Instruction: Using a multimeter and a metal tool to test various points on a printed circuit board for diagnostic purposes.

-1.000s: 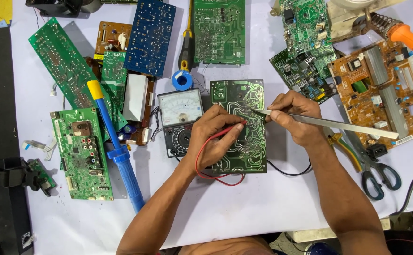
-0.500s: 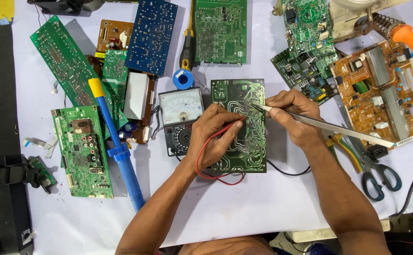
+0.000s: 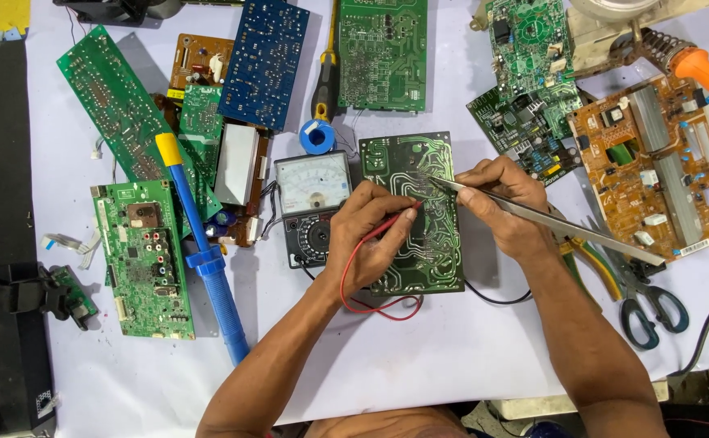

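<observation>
- The left hand [image 3: 371, 239] pins the dark green circuit board [image 3: 415, 212], fingers closed on a red probe lead [image 3: 371, 268].
- The right hand [image 3: 504, 207] grips long steel tweezers [image 3: 549, 221]; their axis runs right-to-left, tip on the board just beside the left fingertips.

Bright, even overhead light is cast; soft shadows are thrown beneath the boards, and sharp focus is held throughout.

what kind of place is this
Most likely an electronics repair bench. Loose boards cover the white table, an analog multimeter with a needle dial sits beside the dark green circuit board under both hands, and an orange-handled soldering iron lies at the top right.
</observation>
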